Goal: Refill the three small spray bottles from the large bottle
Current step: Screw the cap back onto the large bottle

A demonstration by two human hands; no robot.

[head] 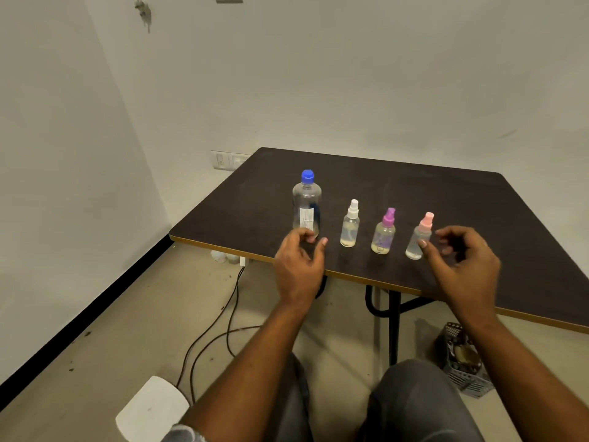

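Head view: large bottle [307, 202] stands upright by the desk [414, 193] near edge, toward its left corner; three small spray bottles [384, 232] line up rightward; left hand [299, 263], loosely curled and empty, sits nearest, just before it; right hand [462, 260], also empty, flanks the pink-capped bottle [420, 237].

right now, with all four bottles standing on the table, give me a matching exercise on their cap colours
Match each bottle to its cap colour.

Column one:
1. large bottle
2. left spray bottle
3. middle spray bottle
4. right spray bottle

Column two:
a. pink
b. blue
c. white
d. purple

Pairs: 1-b, 2-c, 3-d, 4-a
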